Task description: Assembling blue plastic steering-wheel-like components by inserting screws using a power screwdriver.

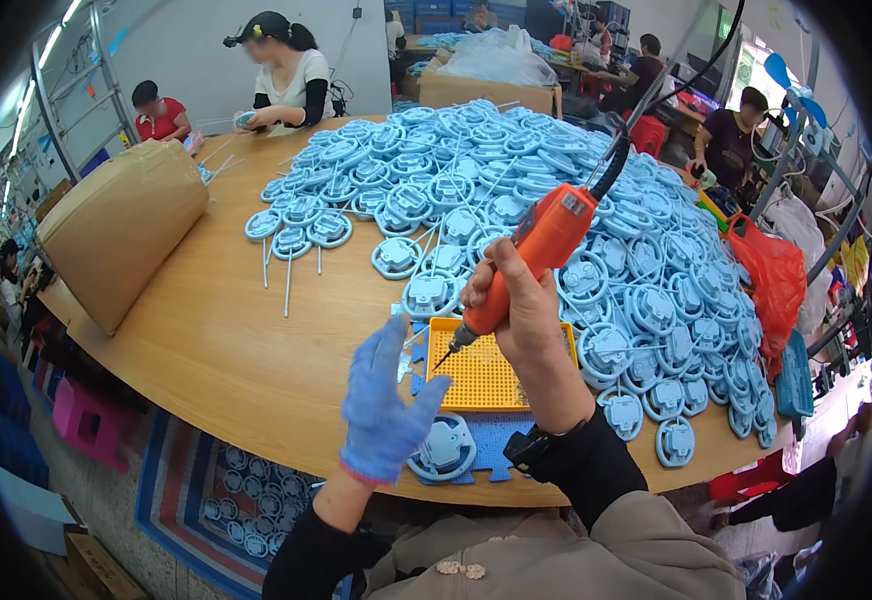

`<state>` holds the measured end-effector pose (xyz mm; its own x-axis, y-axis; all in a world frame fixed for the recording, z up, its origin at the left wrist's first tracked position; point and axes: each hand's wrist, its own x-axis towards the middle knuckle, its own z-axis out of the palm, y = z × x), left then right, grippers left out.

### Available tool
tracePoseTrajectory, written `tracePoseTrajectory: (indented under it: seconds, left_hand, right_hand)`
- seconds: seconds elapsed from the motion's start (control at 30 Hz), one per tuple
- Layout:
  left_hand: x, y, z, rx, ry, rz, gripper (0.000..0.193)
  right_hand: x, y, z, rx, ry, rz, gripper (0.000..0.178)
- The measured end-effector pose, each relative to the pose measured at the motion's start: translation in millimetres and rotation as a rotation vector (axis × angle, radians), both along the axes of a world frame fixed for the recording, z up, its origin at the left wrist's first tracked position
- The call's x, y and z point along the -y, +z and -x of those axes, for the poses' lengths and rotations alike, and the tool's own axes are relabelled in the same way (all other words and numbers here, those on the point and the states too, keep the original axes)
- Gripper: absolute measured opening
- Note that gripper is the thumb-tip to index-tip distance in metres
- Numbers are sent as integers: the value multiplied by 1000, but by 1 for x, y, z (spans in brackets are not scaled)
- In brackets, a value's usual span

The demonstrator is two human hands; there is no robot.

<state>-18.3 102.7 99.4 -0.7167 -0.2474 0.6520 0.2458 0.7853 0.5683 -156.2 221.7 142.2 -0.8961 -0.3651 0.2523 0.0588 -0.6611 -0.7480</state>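
An orange electric screwdriver (552, 232) is gripped in my right hand (534, 325), its dark bit slanting down to the left over a yellow perforated tray (476, 376). My left hand (381, 408), in a blue glove, is held beside the tray near the bit, with its fingers stretched and the thumb apart. Below that hand a light-blue round plastic part (453, 437) lies on a blue foam mat (497, 440), partly covered by the glove. Small bits sit along the tray's right side, too small to make out.
A large heap of light-blue round parts (476, 165), some with thin rods, covers the table's far and right side. A cardboard box (121, 225) stands at the left. Several people work farther back. A red plastic bag (764, 275) hangs at the right. A striped sack (181, 490) with round parts is below.
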Motion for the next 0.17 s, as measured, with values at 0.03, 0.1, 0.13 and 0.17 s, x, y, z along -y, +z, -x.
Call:
tracePoseTrajectory:
  seconds: [0.03, 0.1, 0.13, 0.17]
  left_hand:
    - [4, 1, 11, 109, -80, -205, 74]
    - [13, 3, 34, 428, -242, -243, 77]
    - [24, 12, 46, 755, -410, -293, 81]
    - [48, 35, 40, 719, -336, -251, 81]
  right_hand:
    - [4, 3, 0, -13, 39, 26, 25]
    - [7, -7, 0, 14, 135, 30, 25]
    - [11, -14, 1, 37, 214, 29, 25]
    - [40, 5, 2, -5, 275, 83, 25]
